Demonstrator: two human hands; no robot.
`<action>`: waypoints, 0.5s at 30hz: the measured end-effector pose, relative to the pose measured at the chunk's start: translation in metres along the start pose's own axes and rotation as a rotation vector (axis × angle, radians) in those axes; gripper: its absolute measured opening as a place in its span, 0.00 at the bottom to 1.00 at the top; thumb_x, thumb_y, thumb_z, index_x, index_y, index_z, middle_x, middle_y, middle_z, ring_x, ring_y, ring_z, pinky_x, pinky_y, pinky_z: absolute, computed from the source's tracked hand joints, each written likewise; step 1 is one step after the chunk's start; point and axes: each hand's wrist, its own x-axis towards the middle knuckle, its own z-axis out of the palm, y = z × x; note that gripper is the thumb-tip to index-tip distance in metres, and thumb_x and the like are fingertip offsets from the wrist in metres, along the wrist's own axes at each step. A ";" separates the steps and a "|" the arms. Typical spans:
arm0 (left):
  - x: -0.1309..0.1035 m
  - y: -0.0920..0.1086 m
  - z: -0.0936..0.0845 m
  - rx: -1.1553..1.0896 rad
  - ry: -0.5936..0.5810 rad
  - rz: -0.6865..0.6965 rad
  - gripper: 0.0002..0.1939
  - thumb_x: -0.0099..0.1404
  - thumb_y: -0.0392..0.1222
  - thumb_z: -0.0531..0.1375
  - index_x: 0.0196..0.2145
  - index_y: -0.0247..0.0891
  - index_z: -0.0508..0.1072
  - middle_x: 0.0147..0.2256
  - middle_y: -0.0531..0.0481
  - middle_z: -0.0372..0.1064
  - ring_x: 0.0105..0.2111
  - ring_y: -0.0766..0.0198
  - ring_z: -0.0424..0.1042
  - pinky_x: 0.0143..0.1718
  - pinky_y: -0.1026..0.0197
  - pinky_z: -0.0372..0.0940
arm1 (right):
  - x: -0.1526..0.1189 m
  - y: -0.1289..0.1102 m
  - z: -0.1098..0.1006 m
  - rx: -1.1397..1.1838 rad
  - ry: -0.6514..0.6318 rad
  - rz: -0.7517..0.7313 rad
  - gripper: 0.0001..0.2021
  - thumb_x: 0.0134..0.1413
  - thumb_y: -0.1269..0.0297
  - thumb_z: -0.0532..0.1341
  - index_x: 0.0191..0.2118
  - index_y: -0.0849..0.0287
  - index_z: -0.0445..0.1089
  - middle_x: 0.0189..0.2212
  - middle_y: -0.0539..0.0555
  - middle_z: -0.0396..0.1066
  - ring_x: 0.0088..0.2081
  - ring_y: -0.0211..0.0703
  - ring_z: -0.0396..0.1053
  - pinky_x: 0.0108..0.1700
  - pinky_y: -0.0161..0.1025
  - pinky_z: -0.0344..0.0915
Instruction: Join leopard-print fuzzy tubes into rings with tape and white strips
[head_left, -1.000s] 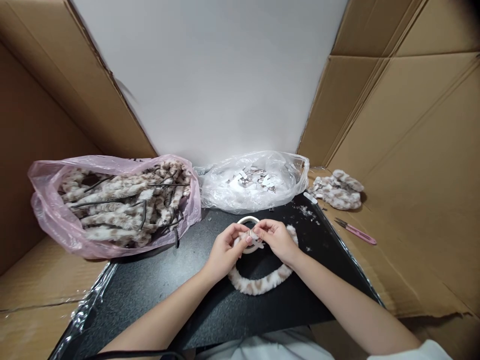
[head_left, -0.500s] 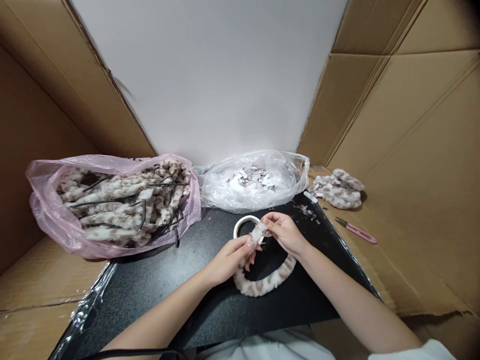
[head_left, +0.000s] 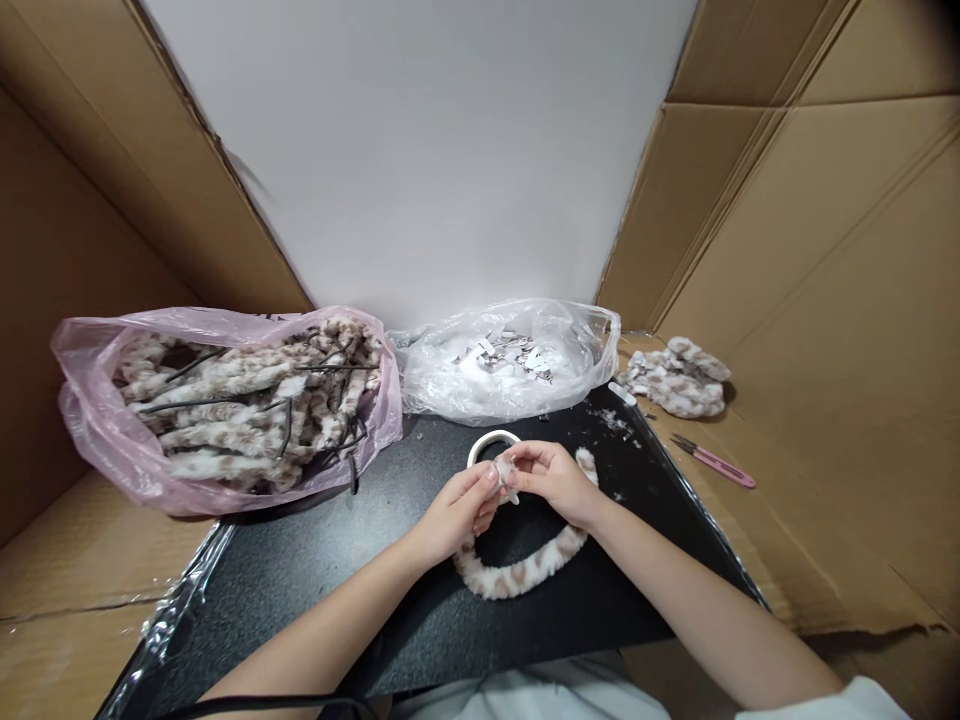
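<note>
A curved fuzzy band (head_left: 525,575), white with brown spots, lies on the black table in front of me. My left hand (head_left: 457,510) is closed on its left end, thumb on top. The fingers of my right hand (head_left: 551,480) pinch the same end from the right, where a small pale piece shows between the fingertips. The band's other end sticks up just beyond my right wrist. Behind my fingertips lies a white tape roll (head_left: 484,443), partly covered by my hands.
A pink bag (head_left: 97,420) of fuzzy bands with black strips is at the left. A clear bag (head_left: 427,385) of small metal pieces sits at the back. Fuzzy pieces (head_left: 679,380) and pink-handled snips (head_left: 720,467) lie on cardboard at the right.
My right hand has moved slightly left and down, closer to my left hand. The band has shifted left, and its far end now shows beyond my right wrist.
</note>
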 end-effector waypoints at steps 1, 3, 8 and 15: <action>0.000 0.000 0.000 -0.009 -0.001 -0.006 0.25 0.59 0.63 0.59 0.28 0.37 0.62 0.19 0.62 0.48 0.17 0.76 0.46 0.18 0.71 0.46 | 0.000 0.000 0.000 -0.011 -0.004 -0.003 0.17 0.36 0.58 0.75 0.32 0.60 0.73 0.26 0.49 0.73 0.28 0.37 0.71 0.34 0.36 0.68; -0.001 0.001 0.001 -0.023 -0.007 -0.021 0.25 0.58 0.64 0.60 0.29 0.37 0.62 0.19 0.62 0.46 0.17 0.76 0.45 0.17 0.71 0.45 | 0.000 0.000 0.001 -0.037 -0.005 -0.019 0.15 0.36 0.59 0.75 0.30 0.60 0.73 0.26 0.48 0.72 0.28 0.37 0.70 0.34 0.36 0.68; -0.002 0.002 0.002 -0.026 0.005 -0.034 0.23 0.58 0.61 0.61 0.28 0.37 0.63 0.19 0.62 0.47 0.16 0.76 0.46 0.17 0.72 0.46 | -0.001 -0.001 0.005 -0.100 -0.006 -0.086 0.15 0.34 0.61 0.76 0.26 0.60 0.71 0.27 0.47 0.67 0.28 0.35 0.66 0.34 0.35 0.66; -0.001 0.003 0.002 0.004 0.093 -0.024 0.23 0.58 0.61 0.60 0.27 0.35 0.68 0.17 0.59 0.55 0.15 0.73 0.54 0.16 0.70 0.55 | 0.000 0.000 0.007 -0.137 0.036 -0.160 0.16 0.43 0.52 0.71 0.27 0.58 0.67 0.26 0.47 0.64 0.28 0.37 0.65 0.34 0.36 0.66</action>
